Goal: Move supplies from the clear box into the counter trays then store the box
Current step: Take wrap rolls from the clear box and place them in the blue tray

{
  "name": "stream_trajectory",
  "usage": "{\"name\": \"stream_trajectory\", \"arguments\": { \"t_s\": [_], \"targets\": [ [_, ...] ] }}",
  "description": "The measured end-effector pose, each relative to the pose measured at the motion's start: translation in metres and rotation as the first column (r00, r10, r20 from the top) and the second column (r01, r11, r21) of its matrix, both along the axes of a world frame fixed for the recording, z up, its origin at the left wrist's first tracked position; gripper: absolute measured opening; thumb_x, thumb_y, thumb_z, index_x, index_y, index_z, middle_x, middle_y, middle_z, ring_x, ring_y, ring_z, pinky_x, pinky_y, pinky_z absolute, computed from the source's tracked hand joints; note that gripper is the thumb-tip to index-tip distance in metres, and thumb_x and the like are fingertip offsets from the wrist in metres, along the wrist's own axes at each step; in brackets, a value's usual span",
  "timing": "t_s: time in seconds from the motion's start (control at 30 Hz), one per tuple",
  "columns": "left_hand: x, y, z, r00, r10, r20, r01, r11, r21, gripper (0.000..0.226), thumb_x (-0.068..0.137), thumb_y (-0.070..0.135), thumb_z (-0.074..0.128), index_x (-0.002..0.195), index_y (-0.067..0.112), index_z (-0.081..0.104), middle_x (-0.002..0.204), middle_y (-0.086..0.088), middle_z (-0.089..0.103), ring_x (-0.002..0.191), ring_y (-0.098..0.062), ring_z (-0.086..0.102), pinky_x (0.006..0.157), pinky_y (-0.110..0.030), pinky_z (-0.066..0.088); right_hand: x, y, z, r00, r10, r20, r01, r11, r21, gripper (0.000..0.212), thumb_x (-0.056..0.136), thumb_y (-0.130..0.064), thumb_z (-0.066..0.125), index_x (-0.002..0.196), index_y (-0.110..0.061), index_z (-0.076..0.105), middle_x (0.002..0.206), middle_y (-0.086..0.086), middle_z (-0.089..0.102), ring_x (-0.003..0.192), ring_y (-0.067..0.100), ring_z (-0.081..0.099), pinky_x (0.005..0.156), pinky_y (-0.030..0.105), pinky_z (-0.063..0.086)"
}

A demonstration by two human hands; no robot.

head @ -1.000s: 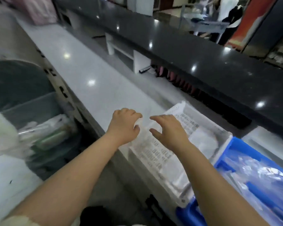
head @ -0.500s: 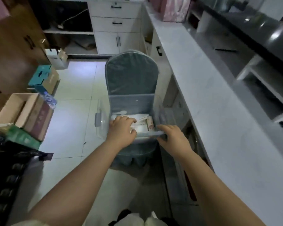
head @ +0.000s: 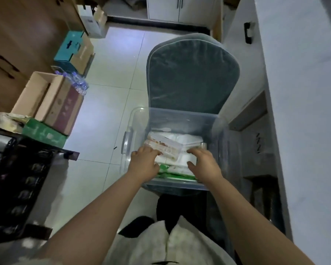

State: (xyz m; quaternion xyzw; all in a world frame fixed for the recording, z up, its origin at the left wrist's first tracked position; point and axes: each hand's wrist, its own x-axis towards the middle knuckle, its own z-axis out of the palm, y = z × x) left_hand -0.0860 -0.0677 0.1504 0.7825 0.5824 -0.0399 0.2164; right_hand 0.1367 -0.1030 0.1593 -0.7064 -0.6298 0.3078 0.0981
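Both hands down in the clear box (head: pixel 182 119) on the chair seat.

The box sits on a grey-green padded chair (head: pixel 191 73) around the middle of the view, just left of the pale counter (head: pixel 302 92) that runs up the 3 o'clock side. The left hand (head: pixel 144 163) is curled with its fingers on the near end of a flat clear packet (head: pixel 165 147) that lies tilted on top of the pile, and the right hand (head: pixel 203 162) has fingers bent over the white packs (head: pixel 183 139) under it, though I can't tell if either one actually has a firm grip. A green-edged pack (head: pixel 172 175) shows at the near wall between the wrists. Cardboard boxes (head: pixel 52 106) are stacked on the floor out at 9 o'clock.
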Motion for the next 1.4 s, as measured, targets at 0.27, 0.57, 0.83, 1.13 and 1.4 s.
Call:
{"name": "stream_trajectory", "arguments": {
  "t_s": [0.27,0.57,0.83,1.13,1.4],
  "targets": [
    [0.022,0.051,-0.089,0.999,-0.031,-0.042,0.021,0.976,-0.219,0.047,0.078,0.024,0.057,0.125,0.023,0.056,0.121,-0.005,0.059,0.112,-0.029,0.047,0.086,-0.040,0.037,0.015,0.067,-0.097,0.999,0.017,-0.036,-0.028,0.952,-0.304,0.045,0.087,-0.020,0.063,0.130,-0.021,0.052,0.135,0.008,0.052,0.125,0.029,0.043,0.101,0.043,0.041],
    [0.041,0.127,-0.204,0.981,-0.159,-0.112,0.132,0.968,-0.215,0.049,0.077,0.013,0.058,0.125,0.023,0.054,0.126,-0.005,0.056,0.118,-0.029,0.044,0.096,-0.046,0.036,-0.004,0.153,-0.215,0.997,0.067,0.033,-0.056,0.964,-0.262,0.050,0.086,-0.019,0.058,0.135,-0.022,0.047,0.137,0.008,0.049,0.124,0.030,0.039,0.100,0.042,0.038],
    [0.041,0.120,-0.252,0.962,-0.238,-0.132,0.220,0.966,-0.139,0.052,0.079,0.023,0.060,0.129,0.024,0.047,0.118,-0.007,0.053,0.112,-0.031,0.045,0.097,-0.044,0.032,-0.025,0.184,-0.278,0.979,0.201,0.018,-0.178,0.902,-0.394,0.058,0.081,-0.029,0.065,0.134,-0.020,0.044,0.129,0.012,0.048,0.118,0.033,0.040,0.098,0.043,0.033],
    [0.032,0.125,-0.190,0.956,-0.293,-0.031,0.289,0.953,-0.092,0.056,0.064,0.015,0.074,0.118,0.016,0.059,0.107,-0.015,0.061,0.100,-0.037,0.054,0.086,-0.049,0.042,0.001,0.173,-0.213,0.970,0.199,0.137,-0.149,0.940,-0.307,0.054,0.088,-0.025,0.058,0.137,-0.021,0.038,0.131,0.010,0.041,0.118,0.031,0.034,0.095,0.042,0.025],
    [0.027,0.131,-0.063,0.908,-0.419,0.011,0.418,0.908,0.040,0.054,0.063,0.015,0.074,0.115,0.013,0.064,0.097,-0.014,0.059,0.088,-0.035,0.057,0.084,-0.046,0.044,0.024,0.144,-0.068,0.988,0.036,0.147,-0.036,0.999,0.000,0.053,0.084,-0.017,0.065,0.133,-0.013,0.045,0.124,0.016,0.046,0.113,0.035,0.041,0.099,0.042,0.032]
  ]
}}
